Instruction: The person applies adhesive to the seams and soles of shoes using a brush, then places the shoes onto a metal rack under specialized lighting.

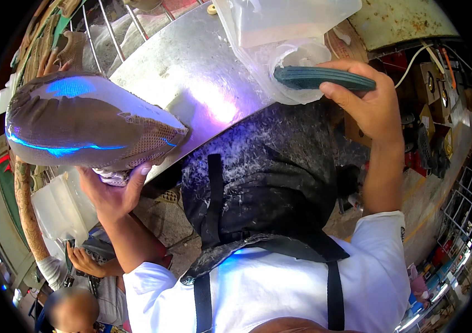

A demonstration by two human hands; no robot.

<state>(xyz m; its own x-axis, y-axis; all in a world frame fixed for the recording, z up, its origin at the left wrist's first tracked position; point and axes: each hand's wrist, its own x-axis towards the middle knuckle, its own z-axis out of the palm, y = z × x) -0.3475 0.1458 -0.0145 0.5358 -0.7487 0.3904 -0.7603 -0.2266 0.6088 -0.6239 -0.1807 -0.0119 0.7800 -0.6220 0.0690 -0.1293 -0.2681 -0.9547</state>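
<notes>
A brown shoe upper (80, 130) with a mesh part and a pale surface lit blue is in my left hand (115, 191). My fingers and thumb close around its lower edge, and it is held raised at the left of the metal table. My right hand (363, 97) grips a dark green ridged handle (325, 77), which looks like a brush. The handle's far end rests at the mouth of a whitish, crusted plastic cup (302, 58). Whether the handle carries bristles is hidden.
The shiny metal table (164, 72) is in front, with a translucent plastic bin (291, 22) at its far side. A wire rack (108, 33) stands at the back left. Another person's hand (83, 261) is at the lower left, near a translucent tub (64, 205). Shelves (463, 205) line the right.
</notes>
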